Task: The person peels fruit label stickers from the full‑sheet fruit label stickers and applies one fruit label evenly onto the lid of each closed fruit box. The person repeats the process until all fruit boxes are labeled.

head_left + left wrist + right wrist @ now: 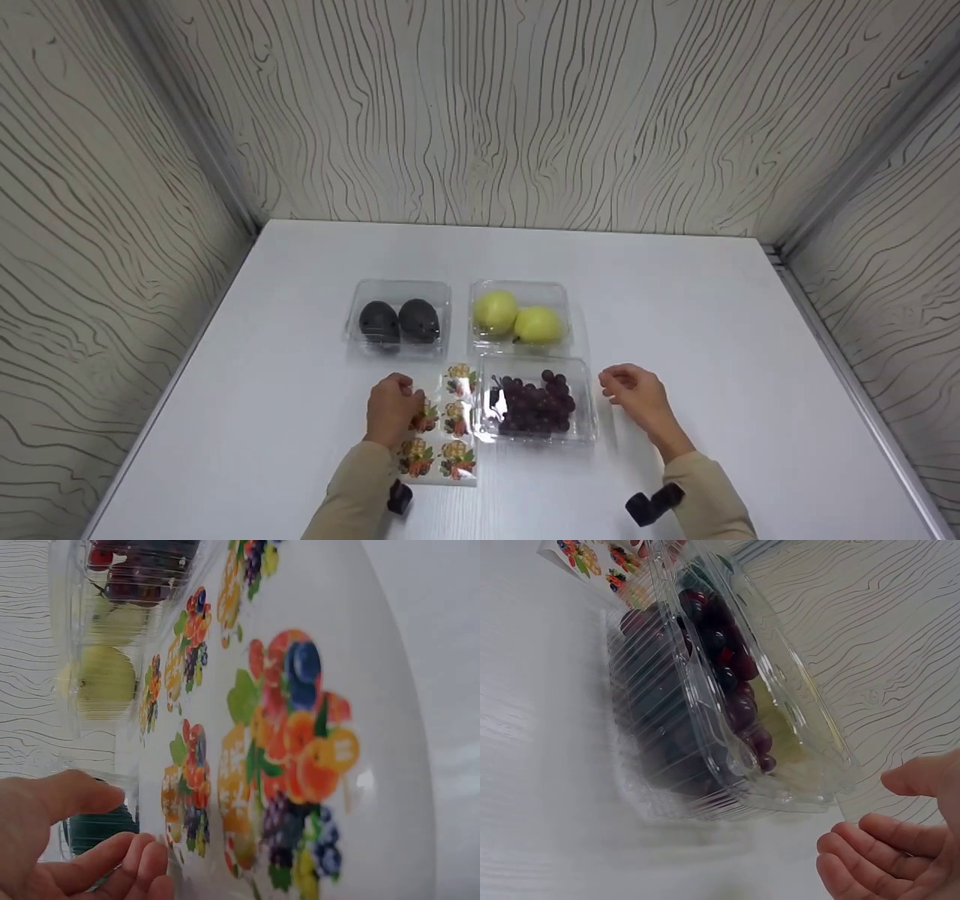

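My left hand (391, 410) is over the left part of a sheet of fruit-print stickers (459, 429), its fingertips close to the sheet. Loosely bent fingers (139, 862) show in the left wrist view, the thumb apart from them and nothing between. To the right of the sheet sits a clear plastic box (591, 420) with a bunch of dark red grapes (536, 405) inside. My right hand (636, 391) hovers just right of this box, fingers relaxed and holding nothing. In the right wrist view, the thumb and fingers (870, 859) are spread near the box's corner.
Behind the sheet stands a clear box with two dark, avocado-like fruits (399, 321). Beside it, behind the grapes, another clear box holds two yellow-green pears (517, 319). All rest on a white table (690, 300), with wood-patterned panels (495, 112) at the back and sides.
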Available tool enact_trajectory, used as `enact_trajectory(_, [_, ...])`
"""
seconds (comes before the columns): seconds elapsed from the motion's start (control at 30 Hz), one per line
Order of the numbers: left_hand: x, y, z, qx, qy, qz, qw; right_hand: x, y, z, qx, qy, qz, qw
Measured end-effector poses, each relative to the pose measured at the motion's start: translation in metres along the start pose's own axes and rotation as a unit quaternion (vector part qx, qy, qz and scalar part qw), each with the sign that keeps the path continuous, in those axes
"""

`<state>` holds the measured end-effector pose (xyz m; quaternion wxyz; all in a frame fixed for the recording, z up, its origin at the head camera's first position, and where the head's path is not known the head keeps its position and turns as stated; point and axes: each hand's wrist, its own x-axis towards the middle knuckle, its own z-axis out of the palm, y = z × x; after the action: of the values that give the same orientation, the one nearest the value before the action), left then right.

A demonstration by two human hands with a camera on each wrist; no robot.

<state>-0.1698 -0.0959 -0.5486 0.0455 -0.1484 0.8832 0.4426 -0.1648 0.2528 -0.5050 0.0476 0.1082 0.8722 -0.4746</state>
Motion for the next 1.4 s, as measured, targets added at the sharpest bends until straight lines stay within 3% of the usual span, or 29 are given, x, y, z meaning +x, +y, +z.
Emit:
enact_trajectory(0.2, [0.006,-0.002,0.001,0.032,0.021,-0.02,0.9991,-0.003,-0.005,0.001,-0.002,0.008,-0.016,1.0])
enact_trajectory(0.5, [0.003,0.003,0.005,0.061,0.039,0.03,0.9969,-0.006,-0.013,0.005,-0.012,0.024,-0.072,0.997])
enact_trajectory(0.8, [0.003,0.005,0.009,0.065,0.031,0.023,0.9971,-0.009,-0.02,0.009,0.007,0.021,-0.078,0.997])
enact_trajectory(1.1, [0.004,0.003,-0.001,0.024,-0.013,-0.001,0.9996,-0.009,-0.024,0.014,0.016,0.026,-0.083,0.996])
enact_trajectory(1.4, [0.011,-0.002,-0.02,-0.044,-0.114,0.007,0.9925,-0.011,-0.031,0.016,0.03,0.012,-0.079,0.996])
